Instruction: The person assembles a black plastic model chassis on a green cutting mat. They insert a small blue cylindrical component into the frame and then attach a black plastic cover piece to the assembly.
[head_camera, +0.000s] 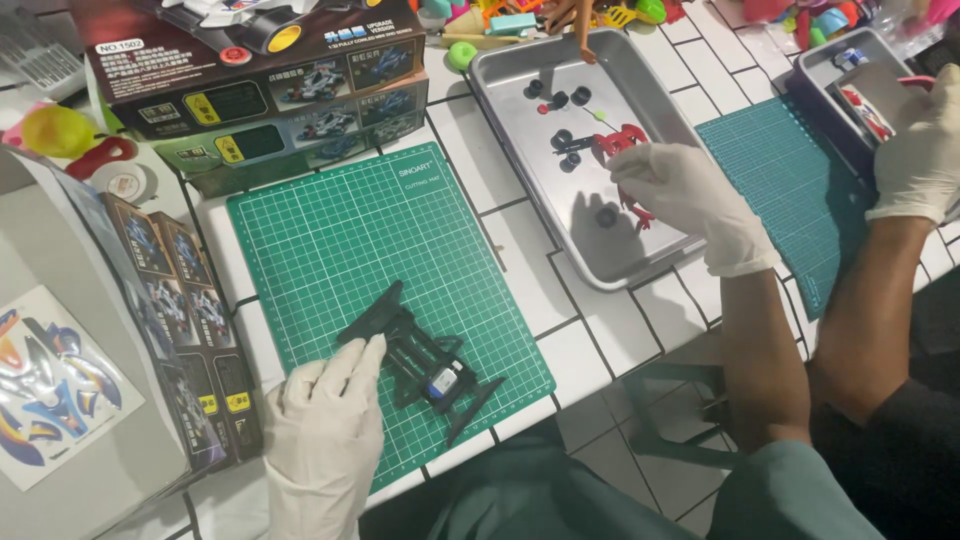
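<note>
Two gloved hands are at work: the left hand is pressed, fingers loose, on the black toy car chassis, which is laid on the green cutting mat, long axis slanting from upper left to lower right. The right hand is closed on a red part over the metal tray, well apart to the right.

Two green cutting mats, one metal tray (holding about six black wheels).

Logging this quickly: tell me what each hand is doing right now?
Left hand: open, resting on the black toy car chassis.
Right hand: closed on a red part in the metal tray.
</note>
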